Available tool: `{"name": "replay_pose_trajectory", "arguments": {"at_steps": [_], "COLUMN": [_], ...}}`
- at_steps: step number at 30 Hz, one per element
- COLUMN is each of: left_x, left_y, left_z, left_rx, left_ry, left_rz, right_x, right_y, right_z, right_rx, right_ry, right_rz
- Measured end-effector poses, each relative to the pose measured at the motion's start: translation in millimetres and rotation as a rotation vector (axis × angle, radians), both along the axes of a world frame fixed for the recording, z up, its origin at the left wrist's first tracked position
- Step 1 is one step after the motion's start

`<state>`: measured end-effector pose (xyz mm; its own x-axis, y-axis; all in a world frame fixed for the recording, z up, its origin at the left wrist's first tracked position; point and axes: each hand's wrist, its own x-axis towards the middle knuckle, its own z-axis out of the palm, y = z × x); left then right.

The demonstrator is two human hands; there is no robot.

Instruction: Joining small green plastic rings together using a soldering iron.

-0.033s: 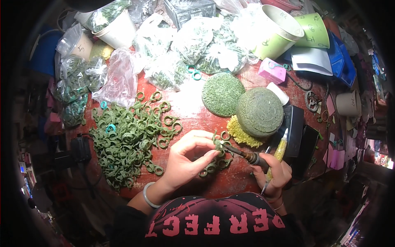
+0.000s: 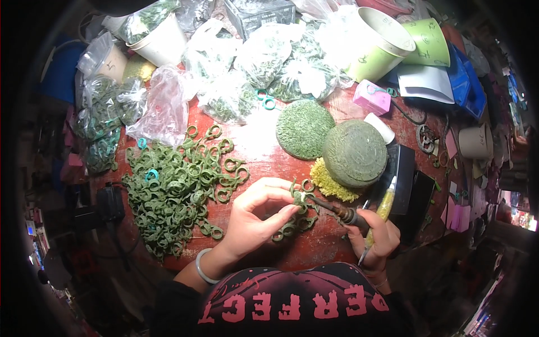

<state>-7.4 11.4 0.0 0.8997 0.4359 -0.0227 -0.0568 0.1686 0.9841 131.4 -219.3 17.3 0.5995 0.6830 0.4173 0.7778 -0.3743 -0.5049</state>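
Note:
My left hand (image 2: 252, 216) pinches a small green wax ring (image 2: 298, 199) between thumb and forefinger, above the red table. My right hand (image 2: 375, 238) is closed round a soldering iron (image 2: 352, 218) with a dark handle. The iron's thin metal shaft points left, its tip at or very near the ring; exact contact is hard to make out. A slim tool with a yellow handle (image 2: 385, 205) also sits in my right hand, slanting upward. Several green rings (image 2: 287, 229) lie just beneath my left fingertips. The big heap of green rings (image 2: 168, 196) spreads left of my left hand.
A round green disc (image 2: 305, 129) and a thick grey-green round block (image 2: 356, 153) lie ahead, the block on a yellow crumbly pad (image 2: 334, 182). Clear bags (image 2: 261, 53) line the back. A pink block (image 2: 371, 98) and black box (image 2: 401, 168) stand right.
My right hand has shifted slightly to the right with the soldering iron and the yellow-handled tool. My left hand and the ring stay in place.

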Motion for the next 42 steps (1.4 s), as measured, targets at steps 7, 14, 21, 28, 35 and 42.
{"name": "replay_pose_trajectory", "arguments": {"at_steps": [7,14,21,28,35,42], "left_x": [1,-1,-1,-2,-1,-1], "left_y": [-1,0,-1,-2,-2,-2], "left_z": [2,-5,-6,-5,-4,-5], "left_rx": [0.027,0.196,0.230,0.245,0.235,0.224], "left_ry": [-0.014,0.044,0.032,0.065,0.057,0.065], "left_rz": [-0.005,-0.026,0.005,0.006,0.001,0.003], "right_x": [10,-3,1,0,1,2], "right_y": [-14,-5,0,1,3,4], "right_z": [8,3,-2,0,1,0], "right_rx": [-0.238,-0.020,0.008,-0.047,-0.033,-0.033], "right_ry": [-0.149,-0.022,0.001,-0.009,0.001,0.005], "right_rz": [-0.120,-0.013,0.036,0.044,0.051,0.066]}}
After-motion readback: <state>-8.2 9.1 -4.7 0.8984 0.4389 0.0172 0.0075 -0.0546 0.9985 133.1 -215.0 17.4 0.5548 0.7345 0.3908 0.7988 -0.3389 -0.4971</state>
